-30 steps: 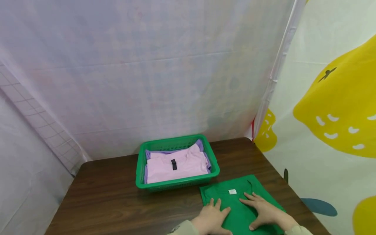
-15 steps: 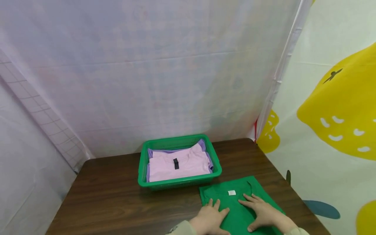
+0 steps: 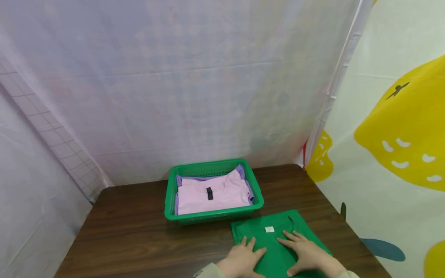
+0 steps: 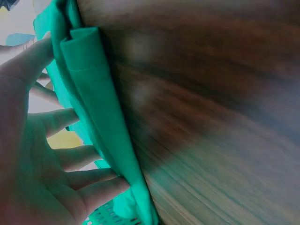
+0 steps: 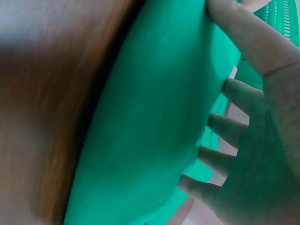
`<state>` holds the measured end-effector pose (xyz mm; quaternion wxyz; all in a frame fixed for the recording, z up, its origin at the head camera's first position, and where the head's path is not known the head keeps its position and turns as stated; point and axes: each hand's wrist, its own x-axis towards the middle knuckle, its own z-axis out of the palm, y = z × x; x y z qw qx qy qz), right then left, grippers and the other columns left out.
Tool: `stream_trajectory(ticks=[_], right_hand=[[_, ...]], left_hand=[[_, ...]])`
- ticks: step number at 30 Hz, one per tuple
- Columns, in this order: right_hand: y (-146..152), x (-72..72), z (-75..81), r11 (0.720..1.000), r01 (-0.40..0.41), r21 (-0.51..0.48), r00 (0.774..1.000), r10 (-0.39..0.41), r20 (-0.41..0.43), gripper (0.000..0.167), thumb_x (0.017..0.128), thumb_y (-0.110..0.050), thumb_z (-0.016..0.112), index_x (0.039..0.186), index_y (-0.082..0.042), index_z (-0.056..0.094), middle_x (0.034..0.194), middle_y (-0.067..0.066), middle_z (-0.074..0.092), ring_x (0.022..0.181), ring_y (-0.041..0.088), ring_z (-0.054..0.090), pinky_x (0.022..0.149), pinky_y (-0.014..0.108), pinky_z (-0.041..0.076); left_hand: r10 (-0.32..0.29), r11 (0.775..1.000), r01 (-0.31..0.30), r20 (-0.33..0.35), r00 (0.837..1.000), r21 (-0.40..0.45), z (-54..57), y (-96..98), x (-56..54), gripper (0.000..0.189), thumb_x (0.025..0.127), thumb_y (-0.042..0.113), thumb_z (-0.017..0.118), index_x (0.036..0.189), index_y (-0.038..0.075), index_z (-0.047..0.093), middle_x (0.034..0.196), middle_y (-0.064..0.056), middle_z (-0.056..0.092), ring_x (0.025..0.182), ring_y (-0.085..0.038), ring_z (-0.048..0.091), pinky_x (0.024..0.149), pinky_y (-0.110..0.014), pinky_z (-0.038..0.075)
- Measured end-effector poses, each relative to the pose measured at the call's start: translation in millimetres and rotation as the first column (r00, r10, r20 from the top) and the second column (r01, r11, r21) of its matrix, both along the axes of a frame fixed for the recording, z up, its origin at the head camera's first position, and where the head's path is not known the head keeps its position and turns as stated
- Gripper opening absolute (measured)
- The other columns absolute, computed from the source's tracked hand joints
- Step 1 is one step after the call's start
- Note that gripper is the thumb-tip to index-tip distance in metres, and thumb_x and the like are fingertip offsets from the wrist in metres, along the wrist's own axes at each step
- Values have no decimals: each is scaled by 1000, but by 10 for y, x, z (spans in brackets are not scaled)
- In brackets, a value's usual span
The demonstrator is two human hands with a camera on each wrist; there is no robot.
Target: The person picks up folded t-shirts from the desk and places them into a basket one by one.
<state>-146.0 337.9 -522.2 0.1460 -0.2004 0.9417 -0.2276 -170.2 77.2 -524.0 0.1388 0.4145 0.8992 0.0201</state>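
Note:
A folded green T-shirt (image 3: 278, 241) with a white neck label lies on the wooden table at the lower right of the head view. My left hand (image 3: 241, 259) rests on its left part, fingers spread. On the right part lies my right hand (image 3: 306, 253), its fingers also spread and touching the cloth. The left wrist view shows the fingertips on the layered folded edge of the shirt (image 4: 96, 89). In the right wrist view the thumb and fingers touch the top of the shirt (image 5: 145, 122). The shirt's near edge is cut off in the head view.
Behind the shirt stands a green plastic basket (image 3: 170, 200) holding a folded pink shirt (image 3: 226, 197) with a black label, over purple cloth (image 3: 240, 170). A pale curtain (image 3: 194, 96) hangs behind the brown table (image 3: 139, 231); a lemon-print curtain (image 3: 368, 96) hangs at the right.
The green shirt and both hands on it have shifted slightly left relative to the basket. The head view has turned a little. Both hands keep their spread pose.

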Motion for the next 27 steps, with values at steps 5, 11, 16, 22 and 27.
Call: stream_trajectory(ticks=[5, 11, 16, 22, 27], right_hand=[[-86, -1, -4, 1000, -12, 29, 999, 13, -39, 94, 64, -57, 82, 140, -9, 53, 143, 28, 40, 123, 65, 30, 84, 77, 33], [-193, -15, -9, 999, -27, 42, 998, 29, -46, 95, 65, -60, 80, 140, -10, 52, 143, 27, 41, 123, 64, 32, 82, 78, 33], [-263, -15, -23, 998, -38, 56, 997, 41, -67, 95, 65, -62, 79, 140, -11, 52, 143, 26, 42, 123, 62, 33, 81, 79, 33], [-349, 0, -28, 997, -51, 61, 994, 56, -94, 97, 65, -65, 77, 141, -11, 52, 143, 25, 42, 123, 61, 35, 79, 79, 33], [-424, 1, -23, 996, -62, 70, 991, 70, -112, 97, 65, -66, 76, 141, -11, 52, 143, 26, 42, 122, 61, 35, 79, 79, 34]], left_hand=[[7, 1000, -7, -5, 1000, 16, -1, -104, 10, 76, 82, 72, 55, 147, 33, 42, 149, -9, 39, 132, -39, 40, 91, -46, 50], [20, 1000, -20, -19, 1000, 19, -3, -220, 29, 75, 82, 72, 56, 145, 33, 44, 148, -9, 41, 131, -38, 42, 90, -45, 50], [19, 1000, -18, -57, 998, 23, 7, -294, 59, 76, 81, 72, 56, 144, 31, 47, 147, -10, 43, 129, -39, 45, 89, -45, 51], [21, 1000, -20, -51, 998, 19, 19, -392, 69, 76, 81, 71, 57, 145, 31, 46, 147, -11, 42, 129, -39, 44, 90, -46, 50], [24, 999, -23, -25, 999, 26, 21, -475, 61, 75, 81, 70, 58, 145, 31, 45, 147, -10, 42, 129, -39, 44, 90, -46, 50]])
